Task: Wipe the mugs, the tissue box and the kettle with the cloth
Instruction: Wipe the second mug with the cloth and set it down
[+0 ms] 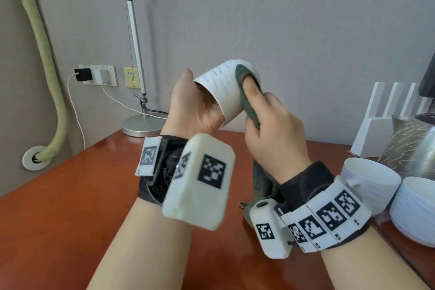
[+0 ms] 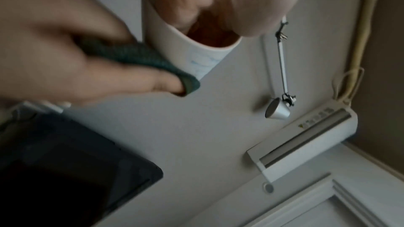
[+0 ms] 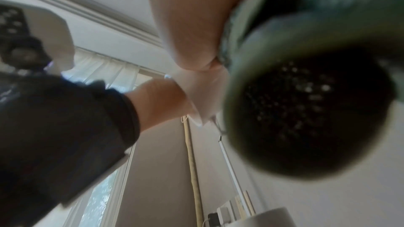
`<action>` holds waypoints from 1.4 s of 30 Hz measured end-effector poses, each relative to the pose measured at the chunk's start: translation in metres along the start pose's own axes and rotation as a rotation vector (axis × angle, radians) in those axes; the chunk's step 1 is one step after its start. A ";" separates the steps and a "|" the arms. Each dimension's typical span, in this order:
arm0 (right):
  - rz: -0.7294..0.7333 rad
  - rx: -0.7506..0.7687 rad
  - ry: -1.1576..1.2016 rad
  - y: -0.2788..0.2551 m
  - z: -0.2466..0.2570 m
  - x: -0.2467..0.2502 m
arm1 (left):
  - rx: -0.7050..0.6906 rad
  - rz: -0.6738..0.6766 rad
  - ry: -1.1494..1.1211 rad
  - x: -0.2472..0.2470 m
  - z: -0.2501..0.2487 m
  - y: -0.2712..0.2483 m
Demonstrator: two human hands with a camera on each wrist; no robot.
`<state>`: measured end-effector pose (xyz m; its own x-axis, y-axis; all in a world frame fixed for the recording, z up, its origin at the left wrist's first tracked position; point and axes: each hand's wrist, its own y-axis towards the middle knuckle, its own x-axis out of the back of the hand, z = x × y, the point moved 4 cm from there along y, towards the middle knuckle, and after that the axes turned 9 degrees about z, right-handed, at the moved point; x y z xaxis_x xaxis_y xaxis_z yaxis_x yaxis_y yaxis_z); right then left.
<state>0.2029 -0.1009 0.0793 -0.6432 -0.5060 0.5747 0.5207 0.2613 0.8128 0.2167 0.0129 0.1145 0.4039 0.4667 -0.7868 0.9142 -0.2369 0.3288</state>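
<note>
Head view looks down at the table (image 1: pixel 70 195); both wrist views look upward, close, sharing the mug (image 2: pixel 192 53) at 12 o'clock.

Right wrist band (image 1: pixel 329 221) tags marked R2, R3, R4, blue scribble on held mug (image 1: pixel 221 82) unreadable

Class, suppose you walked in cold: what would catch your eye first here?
Above the red-brown table, the left hand holds a white mug tipped on its side, fingers inside it. The right hand presses a green cloth against its base. More white mugs wait at right.
</note>
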 end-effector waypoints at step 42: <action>0.109 0.047 -0.004 -0.008 0.021 -0.020 | -0.013 -0.033 0.157 0.009 -0.014 -0.003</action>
<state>0.1999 -0.0755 0.0639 -0.5867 -0.4692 0.6601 0.5609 0.3525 0.7491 0.2183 0.0298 0.1141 0.3727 0.6021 -0.7061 0.9271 -0.2087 0.3114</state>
